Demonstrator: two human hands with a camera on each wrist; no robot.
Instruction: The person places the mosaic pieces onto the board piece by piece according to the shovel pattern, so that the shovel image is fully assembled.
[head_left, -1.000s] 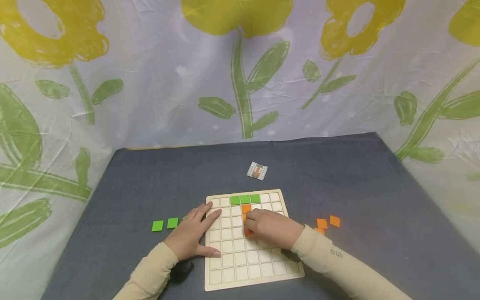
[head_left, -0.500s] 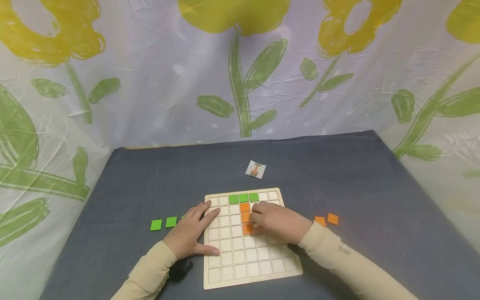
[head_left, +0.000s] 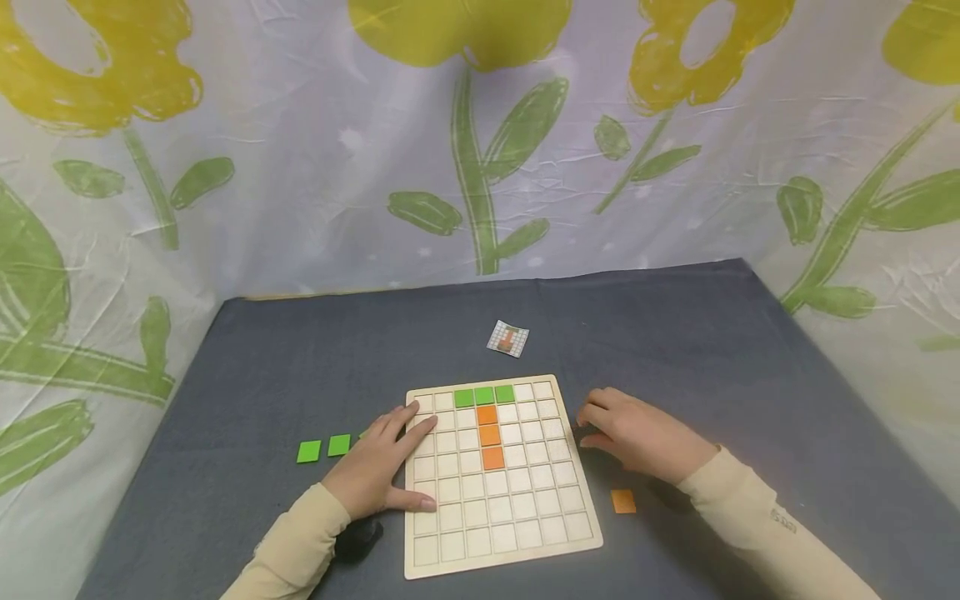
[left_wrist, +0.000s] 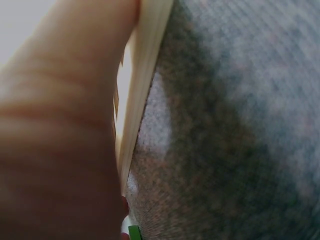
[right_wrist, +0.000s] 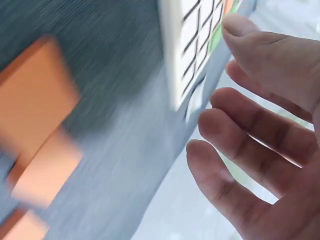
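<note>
A wooden grid board (head_left: 450, 547) lies on the dark table. Three green square tiles (head_left: 483, 395) fill part of its top row, and three orange tiles (head_left: 489, 435) run down from the middle one. My left hand (head_left: 371, 471) rests on the board's left edge with fingers spread. Off the right edge, my right hand (head_left: 645, 435) is in the air; the right wrist view shows its fingers loosely bent around nothing. One loose orange tile (head_left: 623, 501) shows below it. Several blurred orange tiles (right_wrist: 37, 100) appear in the right wrist view.
Loose green tiles (head_left: 309, 452) lie left of the board, one partly behind my left hand. A small pattern card (head_left: 507, 339) lies beyond the board. A flower-printed cloth (head_left: 322, 183) hangs behind the table.
My right hand has left the lowest orange tile, which stays in its cell, and moved right past the board's edge. The left hand keeps its place.
</note>
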